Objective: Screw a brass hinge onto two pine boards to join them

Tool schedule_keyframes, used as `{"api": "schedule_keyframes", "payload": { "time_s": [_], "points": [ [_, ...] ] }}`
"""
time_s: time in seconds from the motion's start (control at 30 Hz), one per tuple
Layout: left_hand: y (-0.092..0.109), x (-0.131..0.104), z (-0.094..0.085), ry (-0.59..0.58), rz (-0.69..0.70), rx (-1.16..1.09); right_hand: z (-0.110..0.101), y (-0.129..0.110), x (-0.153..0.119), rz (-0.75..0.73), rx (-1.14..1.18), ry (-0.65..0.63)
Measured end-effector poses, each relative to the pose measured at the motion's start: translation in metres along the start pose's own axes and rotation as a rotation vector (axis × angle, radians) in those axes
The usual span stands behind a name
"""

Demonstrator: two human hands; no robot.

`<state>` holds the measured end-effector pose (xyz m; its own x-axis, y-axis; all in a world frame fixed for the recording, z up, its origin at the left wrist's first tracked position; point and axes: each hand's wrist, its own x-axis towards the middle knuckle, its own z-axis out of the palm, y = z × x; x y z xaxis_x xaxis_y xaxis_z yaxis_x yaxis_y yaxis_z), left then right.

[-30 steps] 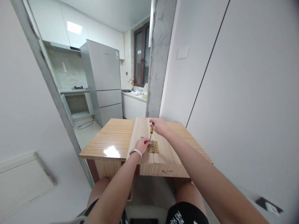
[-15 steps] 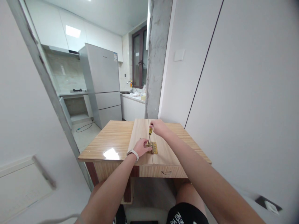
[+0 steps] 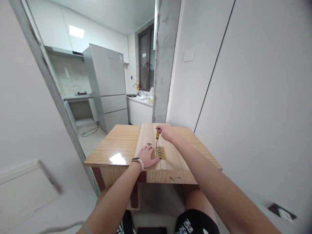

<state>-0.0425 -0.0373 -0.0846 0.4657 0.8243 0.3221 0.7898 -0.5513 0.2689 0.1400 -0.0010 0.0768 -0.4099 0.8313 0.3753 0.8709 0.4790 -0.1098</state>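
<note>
A brass-coloured hinge point(image 3: 162, 153) lies across the seam between two pale wooden boards point(image 3: 172, 164). My right hand point(image 3: 166, 132) grips a screwdriver point(image 3: 158, 134) with a yellow and black handle, held upright. The screwdriver's tip points down at the hinge's left leaf; whether a screw sits under it is too small to tell. My left hand point(image 3: 147, 156) lies flat on the left board with fingers spread, its thumb by the hinge's lower left corner. Just beyond those fingers rests a small pile of screws point(image 3: 149, 144).
Beneath the boards stands a striped wooden table point(image 3: 109, 143) with a drawer handle point(image 3: 175, 178) at its front. My legs are under it. White walls flank both sides. A grey refrigerator point(image 3: 109, 71) and a sink counter point(image 3: 140, 109) are in the kitchen beyond.
My left hand has drawn back from the screwdriver's tip and flattened onto the board, uncovering the hinge's left leaf and the screws. The right hand still holds the screwdriver in nearly the same place.
</note>
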Motion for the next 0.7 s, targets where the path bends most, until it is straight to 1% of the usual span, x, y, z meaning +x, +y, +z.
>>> {"api": "schedule_keyframes", "payload": {
  "time_s": [0.1,0.3,0.4,0.53,0.7],
  "points": [
    [0.002,-0.004,0.001,0.003,-0.008,0.011,0.0,-0.002,0.004,0.017,-0.036,-0.021],
    [0.006,-0.008,0.001,0.004,-0.027,0.031,-0.002,-0.009,0.004,0.103,-0.131,-0.03],
    [0.007,-0.008,0.0,0.005,-0.034,0.017,-0.001,-0.011,0.003,0.068,-0.096,-0.018],
    [0.006,-0.009,0.001,0.035,-0.021,-0.019,0.002,-0.012,0.002,0.024,-0.009,0.0],
    [0.005,-0.01,0.001,0.043,-0.025,-0.053,0.001,-0.013,0.005,0.032,0.0,-0.053]
  ]
}}
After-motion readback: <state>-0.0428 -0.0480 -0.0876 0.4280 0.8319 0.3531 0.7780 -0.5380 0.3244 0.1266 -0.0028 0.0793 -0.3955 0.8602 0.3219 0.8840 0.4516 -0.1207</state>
